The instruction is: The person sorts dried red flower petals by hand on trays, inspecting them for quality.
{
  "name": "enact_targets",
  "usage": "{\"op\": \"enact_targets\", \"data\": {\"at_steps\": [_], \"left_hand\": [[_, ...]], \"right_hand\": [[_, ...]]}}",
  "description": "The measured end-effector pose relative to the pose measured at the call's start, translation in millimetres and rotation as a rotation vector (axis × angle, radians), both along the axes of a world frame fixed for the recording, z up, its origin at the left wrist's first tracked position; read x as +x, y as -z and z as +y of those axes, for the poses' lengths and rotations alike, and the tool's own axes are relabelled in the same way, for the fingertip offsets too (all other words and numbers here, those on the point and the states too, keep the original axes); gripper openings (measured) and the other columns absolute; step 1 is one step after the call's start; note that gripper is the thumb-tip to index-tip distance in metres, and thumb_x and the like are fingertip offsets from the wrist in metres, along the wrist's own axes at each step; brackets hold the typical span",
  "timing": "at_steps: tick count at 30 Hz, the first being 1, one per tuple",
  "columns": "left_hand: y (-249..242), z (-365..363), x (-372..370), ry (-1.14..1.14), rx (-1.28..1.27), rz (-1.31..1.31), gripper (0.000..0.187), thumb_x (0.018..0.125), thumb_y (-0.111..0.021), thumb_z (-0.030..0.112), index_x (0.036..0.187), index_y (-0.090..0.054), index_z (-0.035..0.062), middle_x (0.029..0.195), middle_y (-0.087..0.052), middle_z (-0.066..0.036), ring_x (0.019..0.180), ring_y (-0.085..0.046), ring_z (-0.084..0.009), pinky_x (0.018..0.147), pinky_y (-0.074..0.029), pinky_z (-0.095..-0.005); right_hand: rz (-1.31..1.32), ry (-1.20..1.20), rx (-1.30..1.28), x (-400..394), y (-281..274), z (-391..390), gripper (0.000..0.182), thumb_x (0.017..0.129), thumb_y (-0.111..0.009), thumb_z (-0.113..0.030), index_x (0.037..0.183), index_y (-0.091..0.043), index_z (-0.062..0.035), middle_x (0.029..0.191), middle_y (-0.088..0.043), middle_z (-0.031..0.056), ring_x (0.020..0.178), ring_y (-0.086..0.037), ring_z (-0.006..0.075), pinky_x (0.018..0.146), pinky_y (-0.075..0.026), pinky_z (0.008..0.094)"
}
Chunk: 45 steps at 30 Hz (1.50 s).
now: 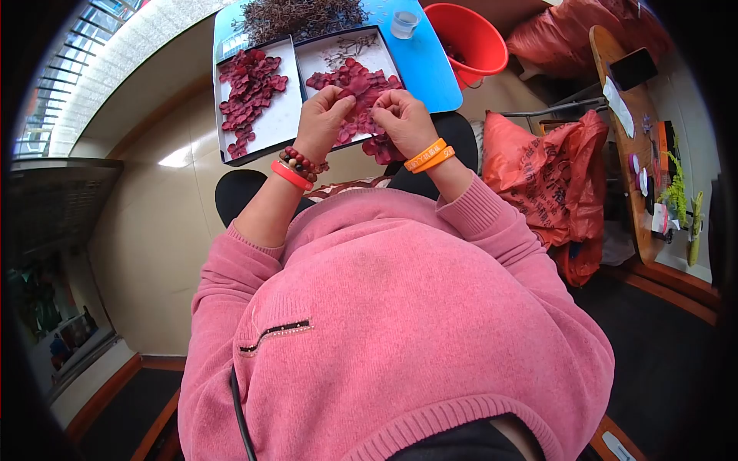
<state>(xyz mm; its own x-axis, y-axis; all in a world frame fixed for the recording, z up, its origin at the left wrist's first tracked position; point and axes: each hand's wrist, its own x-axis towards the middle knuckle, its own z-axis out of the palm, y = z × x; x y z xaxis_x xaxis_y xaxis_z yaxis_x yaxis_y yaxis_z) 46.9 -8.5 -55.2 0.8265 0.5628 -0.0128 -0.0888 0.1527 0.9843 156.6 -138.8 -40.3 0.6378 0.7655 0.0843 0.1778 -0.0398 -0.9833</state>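
Note:
Both of my hands are raised over the near edge of a shallow box point(388, 48) holding dark red petals point(357, 75) and some thin brown stems point(350, 52). My left hand point(323, 123) has its thumb and forefinger pinched on a dark red petal. Close beside it, my right hand point(406, 123) is also pinched, its fingertips at the petals; what they grip is too small to make out. More petals hang below the fingers. A second white box point(277, 127) at the left holds a long heap of red petals point(250, 88).
The boxes rest on a blue table point(442, 84), with a pile of brown stems point(296, 17) and a clear cup point(403, 24) behind. A red bucket point(480, 46) stands right of it. Red plastic bags point(546, 177) and a wooden board point(634, 146) are farther right.

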Motion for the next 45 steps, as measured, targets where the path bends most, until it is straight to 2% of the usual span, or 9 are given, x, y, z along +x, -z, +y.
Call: {"op": "enact_targets", "data": {"at_steps": [7,16,23,26,29,34,37,44,45], "left_hand": [[-21,-14,-15,-0.003,-0.004,-0.091,0.007,0.087,-0.058,0.008,0.086,-0.059,0.0014,0.077,-0.06,0.002,0.07,-0.053,-0.0043,0.064,-0.044,-0.0195],[-38,-21,-25,-0.016,0.027,-0.059,0.008,0.087,-0.055,0.006,0.089,-0.06,0.0003,0.078,-0.061,-0.001,0.07,-0.054,-0.007,0.067,-0.043,-0.0215],[-41,-26,-26,-0.036,0.01,-0.063,0.008,0.086,-0.056,0.004,0.09,-0.061,-0.0002,0.078,-0.061,-0.001,0.072,-0.055,-0.0071,0.068,-0.045,-0.0222],[-40,-30,-24,-0.073,0.107,-0.052,0.008,0.085,-0.057,0.001,0.091,-0.061,-0.001,0.081,-0.061,-0.002,0.073,-0.056,-0.0083,0.069,-0.046,-0.0235],[-38,-35,-22,-0.185,0.573,-0.094,0.009,0.083,-0.058,-0.002,0.091,-0.061,-0.0016,0.084,-0.06,-0.003,0.074,-0.057,-0.0101,0.07,-0.046,-0.0245],[-38,-39,-22,-0.298,0.982,-0.151,0.014,0.077,-0.06,-0.007,0.09,-0.061,-0.0011,0.084,-0.059,-0.009,0.076,-0.06,-0.0208,0.074,-0.048,-0.0298],[-44,-39,-23,-0.277,1.116,-0.22,0.018,0.075,-0.06,-0.009,0.091,-0.062,-0.0015,0.084,-0.06,-0.011,0.075,-0.06,-0.0257,0.079,-0.049,-0.0352],[-51,-37,-24,-0.222,1.202,-0.456,0.021,0.073,-0.063,-0.006,0.094,-0.062,-0.002,0.085,-0.062,-0.013,0.078,-0.062,-0.0292,0.085,-0.05,-0.0441],[-52,-38,-25,-0.219,1.213,-0.472,0.022,0.073,-0.063,-0.005,0.094,-0.062,-0.0021,0.086,-0.062,-0.013,0.078,-0.062,-0.029,0.084,-0.05,-0.0445]], "right_hand": [[0.03,-0.112,-0.019,-9,-27,0,0.012,0.081,-0.061,-0.011,0.084,-0.058,-0.0003,0.07,-0.058,0.0032,0.062,-0.054,0.0091,0.058,-0.046,0.0233],[-0.165,0.001,0.054,-24,-35,1,0.009,0.081,-0.061,-0.009,0.085,-0.058,-0.0011,0.07,-0.06,0.0063,0.06,-0.056,0.0116,0.056,-0.048,0.0257],[-0.106,0.044,0.085,-34,-44,-3,0.006,0.079,-0.062,-0.003,0.083,-0.058,0.0005,0.072,-0.06,0.0074,0.063,-0.06,0.012,0.058,-0.05,0.0263],[-0.228,0.096,0.094,-35,-44,-3,0.006,0.076,-0.062,-0.001,0.081,-0.058,0.0001,0.073,-0.059,0.0085,0.06,-0.06,0.0156,0.055,-0.049,0.0292],[-0.505,0.16,0.099,-34,-34,-2,0.008,0.074,-0.061,0.002,0.08,-0.056,-0.0006,0.074,-0.056,0.0111,0.06,-0.058,0.0238,0.055,-0.047,0.0336],[-0.646,0.155,0.202,-37,-33,-4,0.012,0.072,-0.059,0.005,0.081,-0.053,-0.001,0.076,-0.053,0.0144,0.068,-0.056,0.0331,0.058,-0.047,0.0371],[-0.65,0.141,0.24,-37,-32,-8,0.012,0.072,-0.059,0.005,0.082,-0.053,-0.0002,0.076,-0.053,0.0141,0.066,-0.057,0.0314,0.056,-0.047,0.0358],[0.154,0.11,0.248,-44,-49,-24,0.004,0.085,-0.061,-0.002,0.089,-0.061,-0.0002,0.075,-0.063,0.0014,0.067,-0.058,0.0042,0.058,-0.048,0.0203],[0.195,0.106,0.248,-44,-49,-25,0.004,0.085,-0.061,-0.002,0.089,-0.061,-0.0001,0.075,-0.063,0.0013,0.067,-0.058,0.0044,0.058,-0.048,0.02]]}}
